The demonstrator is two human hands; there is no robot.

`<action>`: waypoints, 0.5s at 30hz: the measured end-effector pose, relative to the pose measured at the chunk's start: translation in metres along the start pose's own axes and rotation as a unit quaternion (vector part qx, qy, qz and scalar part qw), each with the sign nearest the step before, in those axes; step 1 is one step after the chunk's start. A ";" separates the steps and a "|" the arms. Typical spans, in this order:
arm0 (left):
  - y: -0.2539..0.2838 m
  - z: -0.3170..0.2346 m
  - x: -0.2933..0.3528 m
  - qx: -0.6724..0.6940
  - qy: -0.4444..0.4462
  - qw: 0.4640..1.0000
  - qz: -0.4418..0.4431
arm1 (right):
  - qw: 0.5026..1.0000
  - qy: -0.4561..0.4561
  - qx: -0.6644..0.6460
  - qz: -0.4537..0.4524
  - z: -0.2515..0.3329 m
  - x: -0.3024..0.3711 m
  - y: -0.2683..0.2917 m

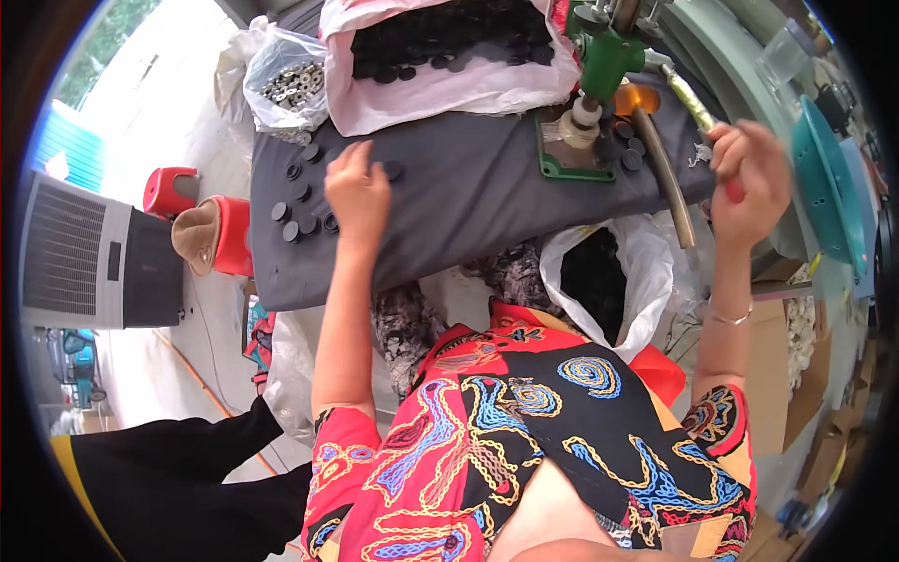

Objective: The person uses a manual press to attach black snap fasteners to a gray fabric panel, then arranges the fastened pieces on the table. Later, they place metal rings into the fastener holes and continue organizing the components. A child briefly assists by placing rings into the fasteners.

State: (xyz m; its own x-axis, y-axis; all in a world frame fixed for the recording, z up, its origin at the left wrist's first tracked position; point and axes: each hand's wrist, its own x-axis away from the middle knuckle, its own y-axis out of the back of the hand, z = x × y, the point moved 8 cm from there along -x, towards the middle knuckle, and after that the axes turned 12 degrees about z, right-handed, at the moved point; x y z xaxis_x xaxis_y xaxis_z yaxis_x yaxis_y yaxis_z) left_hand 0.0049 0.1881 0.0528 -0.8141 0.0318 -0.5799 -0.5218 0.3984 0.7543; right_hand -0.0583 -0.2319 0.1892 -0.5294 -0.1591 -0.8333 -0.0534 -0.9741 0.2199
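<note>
My left hand [358, 192] hovers over the left half of the cloth-covered table, its fingers bent together; whether anything is in them is hidden. A black round cap [393, 170] is right beside its thumb. More black caps [291, 230] lie loose to the left of that hand. On the right, my right hand [749, 178] is closed round the lever handle [691, 101] of a green hand press [609, 61], and a red tip shows below the fist. Under the press ram, a pale round fitting [578, 126] stands on the base plate [576, 172].
A white sack of black caps [449, 94] and a bag of metal parts [281, 110] stand at the table's back. A metal rod [667, 183] with an orange end leans right of the press. An open bag [646, 300] sits by my knees. Red stools [234, 229] are left.
</note>
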 end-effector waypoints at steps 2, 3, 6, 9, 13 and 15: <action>-0.004 0.053 0.005 -0.037 0.106 0.992 0.058 | 0.998 -0.006 -0.063 0.005 -0.003 -0.027 0.005; -0.007 0.066 0.008 -0.060 0.125 0.987 0.075 | 0.996 -0.008 -0.094 0.007 -0.006 -0.039 0.007; -0.020 0.077 0.007 -0.107 0.145 0.977 0.113 | 0.996 -0.056 -0.073 -0.001 -0.007 -0.070 0.013; -0.028 0.071 0.008 -0.132 0.123 0.978 0.101 | 0.989 -0.072 -0.128 0.017 -0.017 -0.079 0.018; -0.031 0.058 0.008 -0.116 0.108 0.983 0.089 | 0.941 -0.036 -0.334 -0.047 -0.058 -0.072 0.037; -0.032 0.069 0.007 -0.111 0.111 0.983 0.090 | 0.943 -0.024 -0.326 -0.061 -0.056 -0.075 0.032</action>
State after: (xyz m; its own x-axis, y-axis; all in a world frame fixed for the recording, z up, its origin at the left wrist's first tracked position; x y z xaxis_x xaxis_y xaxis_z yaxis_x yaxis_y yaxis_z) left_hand 0.0339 0.2392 0.0033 -0.9208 -0.1282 -0.3684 -0.3876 0.1934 0.9013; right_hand 0.0270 -0.2603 0.2299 -0.5912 -0.0466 -0.8052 0.4075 -0.8788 -0.2483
